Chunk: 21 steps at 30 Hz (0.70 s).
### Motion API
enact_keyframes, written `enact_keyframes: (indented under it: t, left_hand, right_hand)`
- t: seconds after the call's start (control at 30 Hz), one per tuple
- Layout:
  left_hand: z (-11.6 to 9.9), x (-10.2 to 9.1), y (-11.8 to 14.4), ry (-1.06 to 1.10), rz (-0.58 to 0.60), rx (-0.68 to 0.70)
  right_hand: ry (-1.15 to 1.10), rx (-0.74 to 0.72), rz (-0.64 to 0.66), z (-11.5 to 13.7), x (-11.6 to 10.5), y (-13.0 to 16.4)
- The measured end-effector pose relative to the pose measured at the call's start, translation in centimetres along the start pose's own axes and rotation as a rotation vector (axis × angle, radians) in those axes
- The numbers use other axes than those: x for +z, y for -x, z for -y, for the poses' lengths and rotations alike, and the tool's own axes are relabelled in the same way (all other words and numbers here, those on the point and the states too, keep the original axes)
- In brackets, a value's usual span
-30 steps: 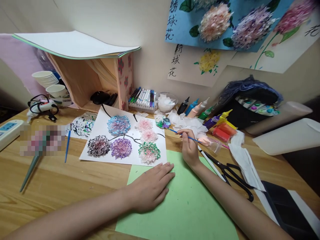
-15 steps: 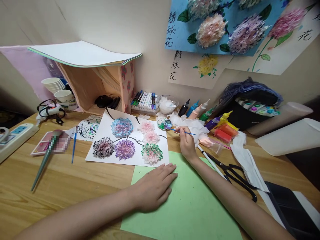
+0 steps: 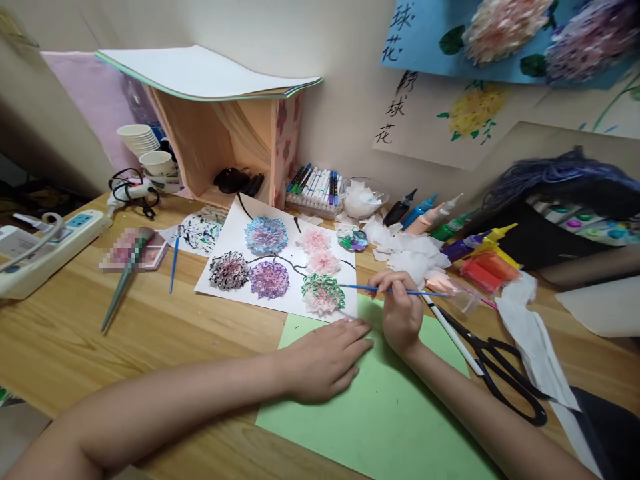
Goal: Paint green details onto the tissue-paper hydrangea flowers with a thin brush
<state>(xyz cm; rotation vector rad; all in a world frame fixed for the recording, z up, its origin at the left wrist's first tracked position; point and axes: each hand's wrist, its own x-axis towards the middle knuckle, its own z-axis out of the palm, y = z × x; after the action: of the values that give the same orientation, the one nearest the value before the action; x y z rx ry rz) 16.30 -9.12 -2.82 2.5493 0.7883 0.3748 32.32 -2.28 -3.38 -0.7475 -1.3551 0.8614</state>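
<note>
Left hand [image 3: 325, 360]: flat, palm down, on the green sheet [image 3: 380, 413] near its top edge; fingers together and stretched out, holding nothing.
Right hand [image 3: 400, 310]: resting at the sheet's upper edge, fingers pinched on the brush [image 3: 395, 291].
Brush: thin, blue-handled, held almost level; tip pointing left over the lower right corner of the white sheet [image 3: 285, 267], just beside the green-and-pink flower [image 3: 323, 295]; contact with the paper cannot be told.
Green sheet: lying on the table [image 3: 100, 360] in front, under both hands, its top edge touching the white sheet's lower edge.
White sheet: behind the green one, carrying six tissue flowers joined by black stems.
Palette [image 3: 353, 238]: small, round, smeared with paint, behind the brush, near the white sheet's right edge.
Paint bottles [image 3: 430, 217]: in a row to the right of the palette, lying tilted.
Scissors [image 3: 500, 373]: black, right of the right forearm, on the table.
Marker set [image 3: 315, 190]: against the wall, beside the wooden box [image 3: 225, 153].
Second brush [image 3: 173, 263]: left of the white sheet, lying apart.
</note>
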Motion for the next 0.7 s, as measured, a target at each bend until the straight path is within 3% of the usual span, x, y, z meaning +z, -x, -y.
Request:
enact_keyframes:
  t: [0.2, 0.33, 0.7]
  left_hand:
    - [0.2, 0.2, -0.4, 0.009, -0.034, 0.048]
    - [0.4, 0.4, -0.6, -0.004, -0.053, 0.069]
    - [0.4, 0.4, -0.6, -0.040, -0.065, 0.082]
  right_hand:
    - [0.172, -0.233, 0.226, 0.2, 0.3, 1.7]
    - [0.283, -0.291, 0.359, 0.2, 0.0, 1.7]
    - [0.300, -0.330, 0.402, 0.5, 0.4, 1.7]
